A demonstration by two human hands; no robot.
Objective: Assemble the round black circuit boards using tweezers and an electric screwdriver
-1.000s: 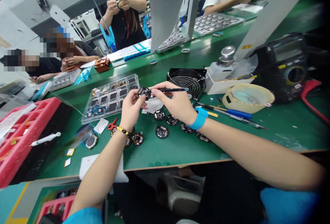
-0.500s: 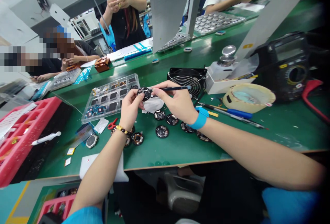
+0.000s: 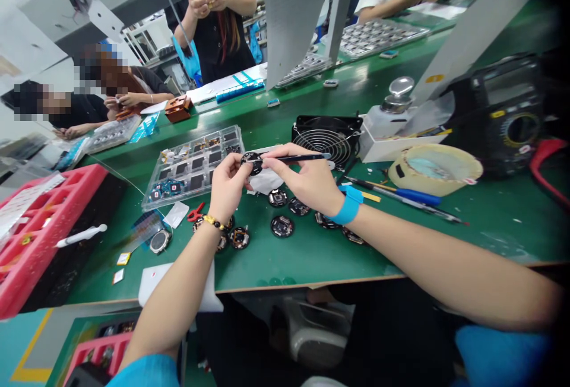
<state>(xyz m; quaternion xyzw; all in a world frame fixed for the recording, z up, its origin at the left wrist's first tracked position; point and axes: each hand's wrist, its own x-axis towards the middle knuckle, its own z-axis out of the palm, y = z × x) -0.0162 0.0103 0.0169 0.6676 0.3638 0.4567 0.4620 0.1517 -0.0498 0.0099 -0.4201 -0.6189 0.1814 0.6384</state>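
Barely anything has shifted since a second ago: the left hand (image 3: 228, 185) is still pinching the small round black module (image 3: 252, 161) up off the green worktop (image 3: 312, 256), tilted so the right hand (image 3: 307, 182), gripping a thin black pen-like tool (image 3: 296, 157), is poking its face. Loose black discs (image 3: 282, 226) are sitting just beneath; the clear compartment tray (image 3: 196, 167) and black fan (image 3: 327, 138) are crowding the far edge.

We see a green workbench (image 3: 312, 256), a red tray (image 3: 40, 221), a light-blue wristband (image 3: 350, 204), a black fan (image 3: 327, 138) with a silver grille, a blue pen (image 3: 414, 197), and a gold-and-black beaded bracelet (image 3: 212, 222).
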